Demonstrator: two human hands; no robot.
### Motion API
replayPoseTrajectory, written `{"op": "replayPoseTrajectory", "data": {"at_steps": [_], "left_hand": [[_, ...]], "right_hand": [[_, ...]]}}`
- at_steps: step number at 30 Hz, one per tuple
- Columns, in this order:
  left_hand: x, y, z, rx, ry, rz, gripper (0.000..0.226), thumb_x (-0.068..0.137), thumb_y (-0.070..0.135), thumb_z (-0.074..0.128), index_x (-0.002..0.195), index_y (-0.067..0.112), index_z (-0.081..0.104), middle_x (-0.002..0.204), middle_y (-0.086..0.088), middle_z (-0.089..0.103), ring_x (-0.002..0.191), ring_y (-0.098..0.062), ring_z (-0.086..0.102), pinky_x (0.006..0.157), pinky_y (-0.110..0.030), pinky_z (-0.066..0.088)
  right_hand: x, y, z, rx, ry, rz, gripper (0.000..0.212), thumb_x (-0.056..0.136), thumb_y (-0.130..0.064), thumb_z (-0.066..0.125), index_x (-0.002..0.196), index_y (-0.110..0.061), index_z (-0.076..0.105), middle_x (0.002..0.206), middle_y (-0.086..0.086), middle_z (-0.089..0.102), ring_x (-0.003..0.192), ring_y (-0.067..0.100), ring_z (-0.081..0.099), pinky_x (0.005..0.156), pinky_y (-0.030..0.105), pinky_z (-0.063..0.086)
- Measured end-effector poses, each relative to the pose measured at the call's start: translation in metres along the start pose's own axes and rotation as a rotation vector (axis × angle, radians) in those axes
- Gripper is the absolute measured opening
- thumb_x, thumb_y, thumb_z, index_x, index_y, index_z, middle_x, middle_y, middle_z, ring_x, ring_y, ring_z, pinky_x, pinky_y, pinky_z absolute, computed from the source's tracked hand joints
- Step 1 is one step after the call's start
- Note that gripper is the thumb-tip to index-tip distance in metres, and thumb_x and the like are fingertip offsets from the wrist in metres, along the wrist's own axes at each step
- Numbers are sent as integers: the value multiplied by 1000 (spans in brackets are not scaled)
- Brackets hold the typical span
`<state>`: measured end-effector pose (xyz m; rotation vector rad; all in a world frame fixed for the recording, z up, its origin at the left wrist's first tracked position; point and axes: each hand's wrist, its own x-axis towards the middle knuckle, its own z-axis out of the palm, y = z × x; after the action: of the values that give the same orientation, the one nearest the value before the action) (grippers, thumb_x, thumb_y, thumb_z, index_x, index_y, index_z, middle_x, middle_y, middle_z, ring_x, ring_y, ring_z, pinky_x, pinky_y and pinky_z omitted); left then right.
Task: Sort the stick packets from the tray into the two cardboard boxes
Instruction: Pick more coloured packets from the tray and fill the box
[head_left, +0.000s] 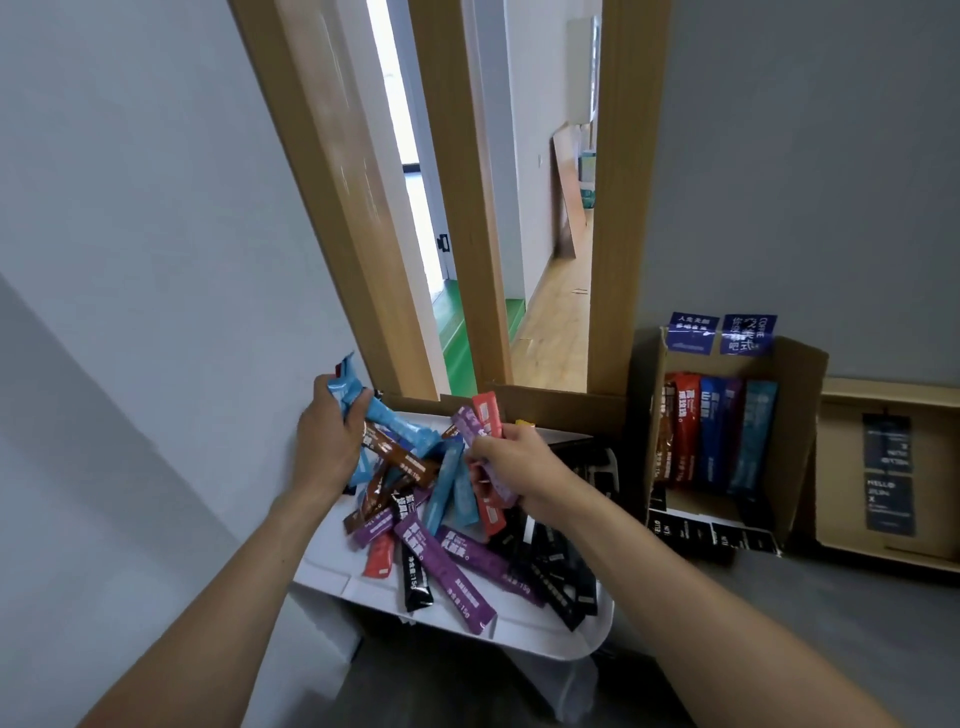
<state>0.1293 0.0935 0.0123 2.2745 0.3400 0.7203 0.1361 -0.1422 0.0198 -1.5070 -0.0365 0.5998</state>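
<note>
A white tray (524, 631) holds a loose pile of stick packets (441, 540) in blue, brown, purple, red and black. My left hand (330, 441) grips a bunch of light blue packets (350, 389) above the tray's far left corner. My right hand (511, 467) holds a purple packet and a red packet (485, 413) over the middle of the pile. To the right stands an open cardboard box (802, 415) with several packets (717, 436) lined upright inside. A second, shallower cardboard box (831, 488) lies further right, at the frame's edge.
A grey wall runs along the left. Behind the tray a wooden door frame (618, 208) opens onto a corridor. Black packets (696, 535) lie at the front of the first box. The tray sits on a grey surface (779, 623).
</note>
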Motion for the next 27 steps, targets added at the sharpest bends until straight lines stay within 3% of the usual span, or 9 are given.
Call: {"op": "replayPoseTrajectory", "data": {"at_steps": [2,4,9,12,16,18,22,25,27], "left_hand": [[4,16,-5,-44,21,47,24,104,34,56,118,18,45,95,-6,67,72,-8,67,56,-18,49],[7,34,-11,-86,41,99,33,103,36,58,125,13,47,99,-8,69,76,-11,69,61,-23,53],[-3,100,-29,-172,-48,174,31,100,38,60,122,20,48,97,5,66,77,-3,70,59,-9,53],[-14,137,-31,-185,-168,266,25,98,38,64,113,23,53,89,14,65,75,8,66,60,-8,48],[-30,172,-8,-253,-353,362,22,94,41,66,101,22,61,81,16,66,76,2,65,64,-14,46],[-39,187,9,-384,-418,302,15,93,35,68,94,20,65,76,13,69,69,3,65,62,-11,46],[-54,207,37,-591,-552,126,29,85,44,67,92,17,71,68,11,69,61,-1,63,61,-16,47],[-54,215,51,-761,-561,-45,36,82,45,73,101,15,74,84,-10,76,69,-15,67,72,-33,53],[-53,221,55,-797,-555,-77,34,86,38,75,108,13,72,97,-16,79,76,-14,73,72,-30,56]], "right_hand": [[-7,0,6,60,2,-54,3,97,-9,58,98,-8,55,70,9,54,54,15,51,53,29,45],[-15,-1,9,125,4,-112,10,96,-12,64,95,-11,53,63,6,51,50,14,47,52,30,41],[-51,-5,4,253,60,-300,48,86,-39,81,116,-6,63,82,14,70,65,16,65,64,37,60],[-81,-12,-13,284,60,-390,38,89,-32,76,117,-8,64,68,-6,69,56,3,64,54,20,52],[-107,-12,-44,265,114,-400,27,91,-24,76,109,-6,66,66,5,61,53,13,53,52,25,49],[-117,-9,-61,260,184,-384,22,90,-21,77,105,-8,68,67,14,63,56,17,58,56,29,53],[-135,8,-91,336,349,-403,18,87,-17,79,101,-9,71,57,0,56,46,12,47,45,23,42],[-147,24,-110,397,447,-399,17,86,-15,80,99,-9,70,58,3,52,46,14,41,44,26,37],[-156,30,-119,410,476,-382,18,86,-16,80,100,-9,69,58,4,53,46,14,42,44,27,38]]}}
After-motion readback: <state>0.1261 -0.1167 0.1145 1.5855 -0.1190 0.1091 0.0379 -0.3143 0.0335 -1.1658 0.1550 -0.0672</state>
